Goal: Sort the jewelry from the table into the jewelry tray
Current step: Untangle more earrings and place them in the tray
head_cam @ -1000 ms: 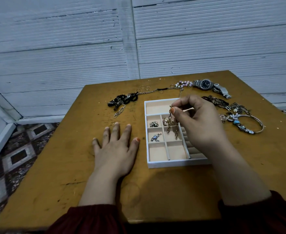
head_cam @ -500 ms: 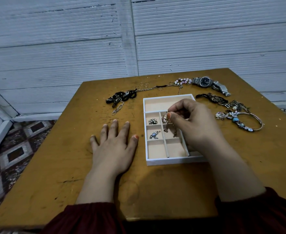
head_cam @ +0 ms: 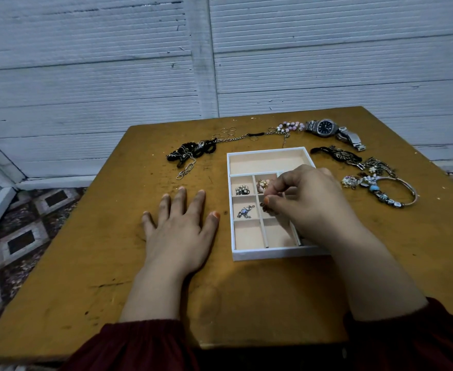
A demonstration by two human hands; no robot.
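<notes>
A white jewelry tray [head_cam: 273, 255] with beige compartments sits mid-table. My right hand [head_cam: 308, 199] reaches over it and pinches a small chain [head_cam: 265, 208], which lies down in the middle compartment of the second column. Other compartments hold a pearl cluster [head_cam: 242, 190], a blue-stone charm [head_cam: 245, 211] and a gold piece [head_cam: 262, 184]. My left hand [head_cam: 181, 226] rests flat on the table, left of the tray. The tray's right part is hidden by my right hand.
On the wooden table [head_cam: 86, 263] lie a black beaded tangle with chains [head_cam: 190, 153], thin rings [head_cam: 229, 131], a pink bead bracelet [head_cam: 291, 126], a watch [head_cam: 327, 127], a dark ornament [head_cam: 339, 154] and a bangle with charms [head_cam: 380, 188]. A white wall stands behind.
My right hand has lowered the dangling chain from above the tray down into a compartment. The left hand has stayed flat in place.
</notes>
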